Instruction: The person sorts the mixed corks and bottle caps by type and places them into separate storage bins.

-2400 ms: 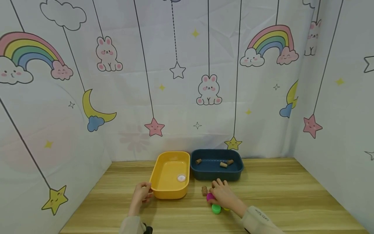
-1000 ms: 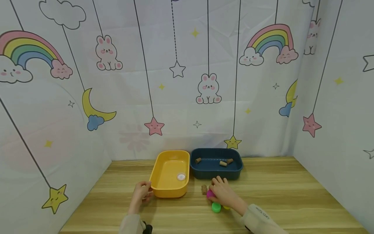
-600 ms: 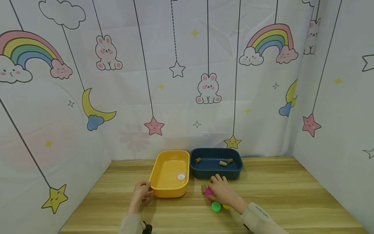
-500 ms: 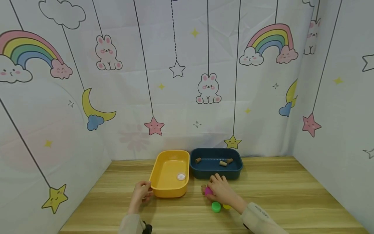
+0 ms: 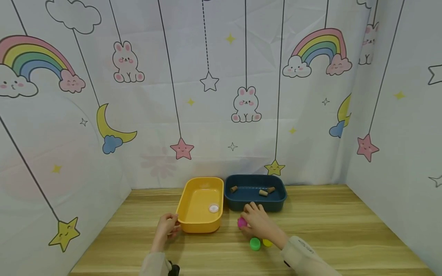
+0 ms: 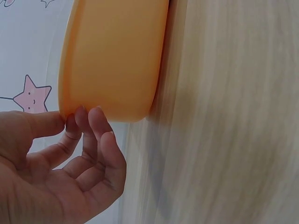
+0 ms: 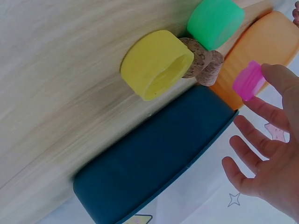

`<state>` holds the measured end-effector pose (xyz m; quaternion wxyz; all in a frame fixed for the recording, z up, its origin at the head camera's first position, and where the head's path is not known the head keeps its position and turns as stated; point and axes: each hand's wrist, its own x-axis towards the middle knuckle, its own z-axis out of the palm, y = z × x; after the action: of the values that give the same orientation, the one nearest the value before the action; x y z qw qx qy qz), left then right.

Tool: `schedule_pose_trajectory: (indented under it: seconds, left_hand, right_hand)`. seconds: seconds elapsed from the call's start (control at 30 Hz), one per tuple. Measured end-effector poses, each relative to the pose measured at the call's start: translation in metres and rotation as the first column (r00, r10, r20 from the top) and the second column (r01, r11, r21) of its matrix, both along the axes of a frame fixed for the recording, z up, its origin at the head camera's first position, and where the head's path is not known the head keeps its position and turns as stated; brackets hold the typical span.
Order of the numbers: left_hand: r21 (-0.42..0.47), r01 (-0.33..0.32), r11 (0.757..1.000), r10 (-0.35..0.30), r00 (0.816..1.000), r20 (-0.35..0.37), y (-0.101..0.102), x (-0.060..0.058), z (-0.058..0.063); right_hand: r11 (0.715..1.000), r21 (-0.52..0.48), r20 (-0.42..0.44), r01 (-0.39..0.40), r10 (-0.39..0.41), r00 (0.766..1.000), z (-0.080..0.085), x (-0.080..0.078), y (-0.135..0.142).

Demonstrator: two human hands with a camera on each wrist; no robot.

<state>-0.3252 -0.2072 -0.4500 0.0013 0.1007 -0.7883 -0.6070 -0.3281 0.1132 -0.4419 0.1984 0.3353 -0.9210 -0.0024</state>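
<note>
My right hand [image 5: 260, 222] pinches a magenta bottle cap [image 7: 248, 81] between thumb and forefinger, the other fingers spread. In the right wrist view the cap is above the table, in front of the yellow bin. At the yellow bin's [image 5: 200, 229] near left corner, my left hand [image 5: 167, 228] pinches the rim; its thumb and fingertips [image 6: 96, 114] meet there. Inside that bin lies a white cap [image 5: 214, 208]. A green cap [image 5: 255, 244] and a yellow cap [image 7: 149, 63] rest on the table below my right hand. Beside them in the right wrist view are two corks [image 7: 210, 70].
A dark blue bin [image 5: 255, 206] stands right of the yellow one, just beyond my right hand. Three corks, one of them a pale cork [image 5: 263, 193], lie inside it. The wooden table [image 5: 328, 230] is bounded by a printed cloth wall [image 5: 214, 126] at the back and sides.
My right hand has drawn the magenta cap left and slightly away from me, leaving more of the yellow cap in sight. It now covers the table cork in the head view. My left hand stays put.
</note>
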Motion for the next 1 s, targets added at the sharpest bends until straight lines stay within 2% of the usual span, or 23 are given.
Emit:
schedule_pose_trajectory:
  seconds: [0.53,0.77,1.0]
  left_hand:
    - [0.002,0.0,1.0,0.0,1.0,-0.013,-0.001,-0.001,-0.002]
    - [0.001,-0.003,1.0,0.003,1.0,-0.017,-0.001,-0.001,-0.003]
    - [-0.001,-0.001,1.0,0.001,1.0,-0.018,-0.001,-0.001,-0.002]
  right_hand:
    - [0.999,0.032,-0.048,-0.028,0.03,0.998,0.015,-0.001,-0.02]
    - [0.999,0.036,-0.058,-0.041,0.043,0.997,0.017,-0.004,-0.03]
    - [0.996,0.047,-0.107,-0.071,0.075,0.991,0.019,-0.005,-0.039]
